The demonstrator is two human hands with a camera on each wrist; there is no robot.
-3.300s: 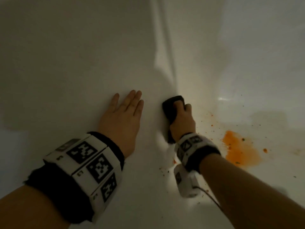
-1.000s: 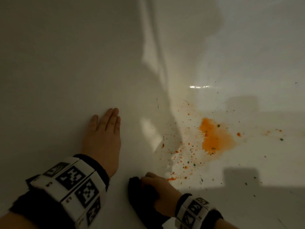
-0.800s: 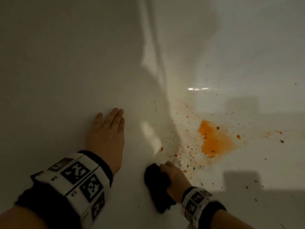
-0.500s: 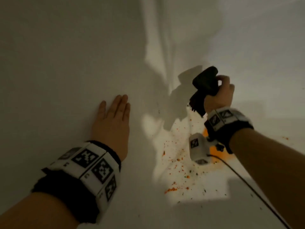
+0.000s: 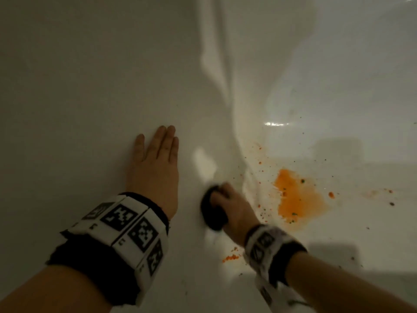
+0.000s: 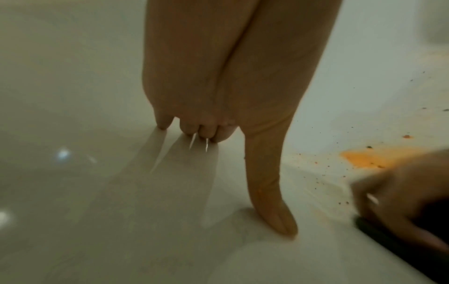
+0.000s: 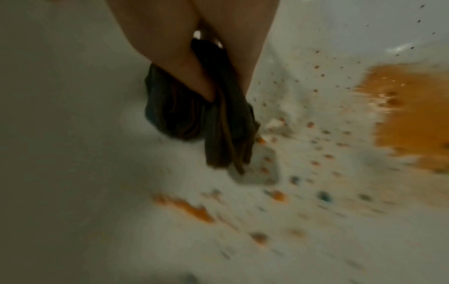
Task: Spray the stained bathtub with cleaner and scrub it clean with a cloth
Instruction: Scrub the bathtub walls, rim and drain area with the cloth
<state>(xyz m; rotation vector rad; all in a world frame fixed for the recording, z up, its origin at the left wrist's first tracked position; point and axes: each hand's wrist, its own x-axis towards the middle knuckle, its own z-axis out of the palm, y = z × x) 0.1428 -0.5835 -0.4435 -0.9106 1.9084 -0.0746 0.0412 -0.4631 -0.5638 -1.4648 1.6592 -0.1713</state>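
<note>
My right hand [image 5: 228, 206] grips a bunched dark cloth [image 5: 213, 214] [image 7: 194, 115] and presses it onto the white bathtub [image 5: 90, 86] where the side wall curves into the floor. An orange stain [image 5: 297, 197] [image 7: 413, 115] lies on the tub floor to the right of the cloth, with orange and dark specks [image 5: 261, 177] scattered between them. A small orange smear [image 5: 230, 258] sits just below the cloth. My left hand [image 5: 155, 163] [image 6: 218, 96] rests flat on the tub's side wall, fingers straight, left of the cloth.
The tub's inner corner [image 5: 216, 64] rises at the top centre. More faint smudges and specks [image 5: 383, 195] lie on the floor at the far right. No spray bottle is in view.
Half a second ago my right hand held the cloth lifted near the corner; now it is down low against the tub, left of the stain. My left hand stays flat on the wall.
</note>
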